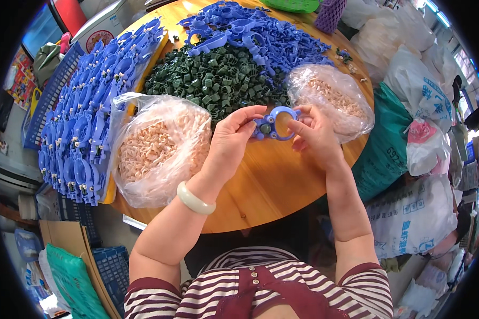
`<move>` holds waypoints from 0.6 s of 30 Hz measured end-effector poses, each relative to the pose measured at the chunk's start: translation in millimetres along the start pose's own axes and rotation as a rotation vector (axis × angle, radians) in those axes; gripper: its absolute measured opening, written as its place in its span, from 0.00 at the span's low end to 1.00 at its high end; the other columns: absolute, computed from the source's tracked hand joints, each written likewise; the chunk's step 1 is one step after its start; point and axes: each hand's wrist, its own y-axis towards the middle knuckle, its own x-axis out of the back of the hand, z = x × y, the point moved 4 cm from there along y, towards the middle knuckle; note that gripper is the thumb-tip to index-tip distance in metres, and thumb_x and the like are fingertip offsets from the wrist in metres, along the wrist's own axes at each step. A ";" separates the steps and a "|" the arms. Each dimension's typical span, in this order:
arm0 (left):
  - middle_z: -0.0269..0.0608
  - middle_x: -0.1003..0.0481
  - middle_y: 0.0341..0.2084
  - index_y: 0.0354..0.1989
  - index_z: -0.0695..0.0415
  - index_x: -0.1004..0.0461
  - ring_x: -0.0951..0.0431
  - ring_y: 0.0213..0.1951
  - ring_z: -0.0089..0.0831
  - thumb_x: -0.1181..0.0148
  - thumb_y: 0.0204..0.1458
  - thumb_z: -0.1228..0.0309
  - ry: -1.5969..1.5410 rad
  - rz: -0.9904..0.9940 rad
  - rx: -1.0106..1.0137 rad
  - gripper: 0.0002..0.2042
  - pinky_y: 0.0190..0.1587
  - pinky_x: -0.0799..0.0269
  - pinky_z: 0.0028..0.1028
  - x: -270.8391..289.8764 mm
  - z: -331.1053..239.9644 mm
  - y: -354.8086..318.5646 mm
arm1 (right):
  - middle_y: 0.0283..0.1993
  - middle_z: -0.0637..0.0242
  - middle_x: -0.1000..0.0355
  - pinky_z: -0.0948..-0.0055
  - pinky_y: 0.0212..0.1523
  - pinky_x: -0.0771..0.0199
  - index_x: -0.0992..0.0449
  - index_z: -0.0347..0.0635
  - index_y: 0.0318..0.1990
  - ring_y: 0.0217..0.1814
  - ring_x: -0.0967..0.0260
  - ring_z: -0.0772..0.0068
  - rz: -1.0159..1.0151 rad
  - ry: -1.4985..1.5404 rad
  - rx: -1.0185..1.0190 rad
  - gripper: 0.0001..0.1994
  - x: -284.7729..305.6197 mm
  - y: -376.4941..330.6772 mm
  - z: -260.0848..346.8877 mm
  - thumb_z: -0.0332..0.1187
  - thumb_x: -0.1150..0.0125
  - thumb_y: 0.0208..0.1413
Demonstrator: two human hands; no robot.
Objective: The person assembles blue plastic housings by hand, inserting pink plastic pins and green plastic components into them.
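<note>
Between my two hands, above the near part of the round table, is a blue plastic toy part (272, 126) with a large ring at its right and a dark green piece set in its left. My left hand (233, 133) pinches its left end between thumb and fingers. At the ring's right side, my right hand (315, 130) grips with thumb and fingers. Just beyond lies a heap of small dark green plastic pieces (213, 80), with a pile of loose blue plastic parts (282, 40) behind it.
Clear bags of small beige pieces flank my hands, one bag (162, 149) left, another bag (332, 98) right. At the left, rows of blue parts (85, 117) fill a yellow-edged board. The wooden table (261, 196) has a curved near edge. Stuffed plastic bags (415, 212) crowd the right side.
</note>
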 end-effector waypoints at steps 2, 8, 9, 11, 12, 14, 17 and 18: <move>0.38 0.28 0.39 0.49 0.62 0.30 0.27 0.39 0.23 0.54 0.56 0.81 -0.074 -0.005 0.049 0.13 0.45 0.28 0.24 0.4 2.9 -0.6 | 0.27 0.67 0.29 0.84 0.19 0.31 0.32 0.35 0.43 0.21 0.30 0.80 0.070 0.110 0.021 0.21 -3.3 0.8 0.0 0.42 0.35 0.49; 0.38 0.27 0.38 0.49 0.61 0.29 0.27 0.39 0.23 0.51 0.55 0.80 -0.210 0.007 0.123 0.13 0.43 0.27 0.24 -2.0 8.0 -0.2 | 0.29 0.68 0.28 0.83 0.21 0.29 0.33 0.36 0.47 0.22 0.30 0.81 0.134 0.160 0.030 0.20 -1.2 1.7 -5.1 0.38 0.37 0.52; 0.38 0.27 0.38 0.49 0.61 0.29 0.27 0.39 0.24 0.50 0.55 0.79 -0.245 0.001 0.149 0.13 0.43 0.26 0.24 1.0 9.4 0.9 | 0.29 0.68 0.28 0.83 0.22 0.28 0.34 0.36 0.47 0.23 0.30 0.81 0.140 0.169 0.050 0.20 -2.3 2.1 -4.7 0.37 0.37 0.52; 0.38 0.27 0.38 0.49 0.61 0.29 0.26 0.38 0.24 0.50 0.55 0.79 -0.284 0.007 0.167 0.13 0.43 0.26 0.25 2.8 10.1 0.0 | 0.30 0.68 0.28 0.83 0.22 0.28 0.34 0.36 0.47 0.23 0.30 0.81 0.148 0.179 0.068 0.19 -3.5 2.2 -4.9 0.37 0.37 0.52; 0.39 0.27 0.39 0.50 0.62 0.31 0.26 0.39 0.25 0.49 0.55 0.78 -0.300 0.016 0.174 0.14 0.45 0.26 0.28 3.0 11.5 0.2 | 0.30 0.68 0.28 0.83 0.22 0.28 0.34 0.36 0.46 0.23 0.30 0.80 0.149 0.183 0.068 0.19 -3.0 2.8 -5.9 0.36 0.37 0.52; 0.40 0.26 0.40 0.51 0.62 0.32 0.25 0.40 0.26 0.49 0.55 0.77 -0.317 0.025 0.180 0.14 0.47 0.26 0.31 3.6 11.9 0.2 | 0.30 0.68 0.28 0.82 0.23 0.28 0.34 0.36 0.46 0.23 0.30 0.80 0.151 0.186 0.068 0.19 -3.3 3.9 -6.9 0.36 0.37 0.52; 0.40 0.26 0.40 0.51 0.62 0.32 0.25 0.41 0.27 0.49 0.55 0.76 -0.348 0.027 0.200 0.14 0.48 0.26 0.31 3.1 11.9 -0.9 | 0.30 0.67 0.28 0.82 0.22 0.28 0.35 0.36 0.46 0.23 0.29 0.79 0.164 0.185 0.071 0.19 -4.0 3.1 -6.7 0.36 0.38 0.52; 0.41 0.26 0.40 0.51 0.62 0.32 0.25 0.41 0.27 0.49 0.55 0.76 -0.361 0.031 0.204 0.14 0.48 0.26 0.31 2.1 12.4 -0.7 | 0.30 0.67 0.28 0.81 0.22 0.28 0.35 0.36 0.46 0.23 0.29 0.78 0.166 0.185 0.069 0.19 -4.0 3.1 -6.5 0.36 0.38 0.52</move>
